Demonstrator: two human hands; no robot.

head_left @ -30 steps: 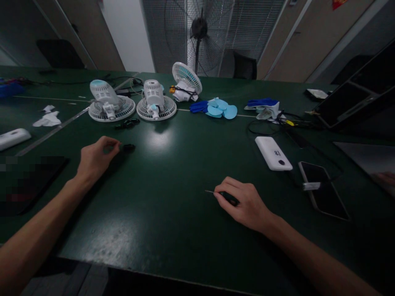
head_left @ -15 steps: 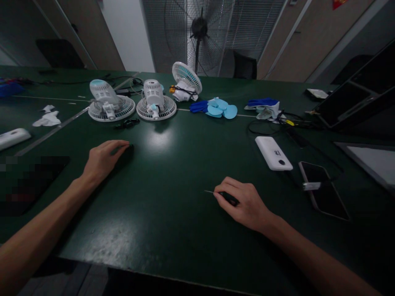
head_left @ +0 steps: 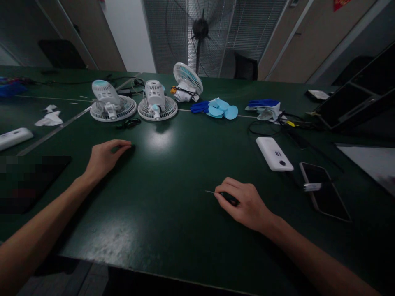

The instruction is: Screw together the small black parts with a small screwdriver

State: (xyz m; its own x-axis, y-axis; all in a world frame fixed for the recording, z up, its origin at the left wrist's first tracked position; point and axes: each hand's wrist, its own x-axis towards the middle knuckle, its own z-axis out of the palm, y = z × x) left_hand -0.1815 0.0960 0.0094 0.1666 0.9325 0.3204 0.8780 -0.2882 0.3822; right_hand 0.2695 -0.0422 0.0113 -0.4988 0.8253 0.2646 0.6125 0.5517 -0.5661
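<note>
Your right hand (head_left: pixel 245 202) is wrapped around a small screwdriver (head_left: pixel 230 199), its thin metal shaft poking out past your thumb and forefinger, low over the right-hand part of the green table (head_left: pixel 160 193). Your left hand (head_left: pixel 105 157) reaches out with its fingertips together at a small dark piece (head_left: pixel 133 146) on the tabletop, in front of the white fans; you can't tell from here whether they pinch it or only touch it. The screwdriver should be light and stiff, its handle likely the surest place to hold, since the slim shaft offers little grip. The dark piece looks light too, probably easy to lose against the dark, shiny top, so take it by its edges with your fingertips; its material is too dim to judge. Counting around you, there are three small white fans: a left one (head_left: pixel 115 110) and a middle one (head_left: pixel 156 95), both grille-down, and a tilted one (head_left: pixel 189 76) behind. You also have one light-blue fan blade (head_left: pixel 227 111), two white cases, one at right (head_left: pixel 273 153) and one at left (head_left: pixel 15 138), and one phone (head_left: pixel 331 197).
</note>
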